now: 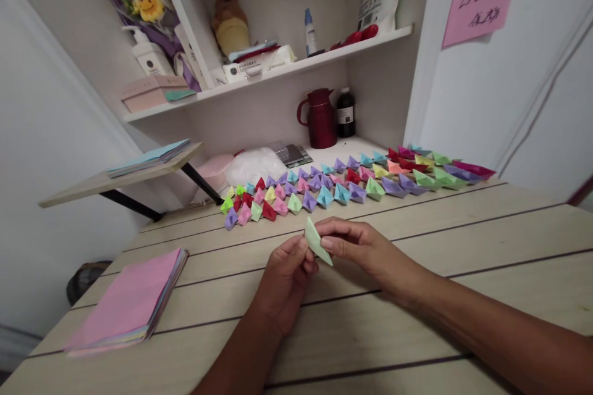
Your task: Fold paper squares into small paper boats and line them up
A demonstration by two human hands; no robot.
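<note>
A pale green folded paper boat (317,243) is held above the middle of the table (417,327). My left hand (290,268) pinches its left side between thumb and fingers. From the right, my right hand (356,247) grips the same boat, with the thumb on its near face and the fingers behind. Beyond both hands, several small paper boats (325,195) in many colours stand in long rows. At the left lies a stack of coloured paper (132,299), pink on top.
A small raised wooden stand (125,180) at the left bears a pad of blue paper (148,158). Behind the rows are a clear plastic bag (256,166), a red jug (321,118) and a dark bottle (345,114). Above runs a shelf (324,60) with assorted items.
</note>
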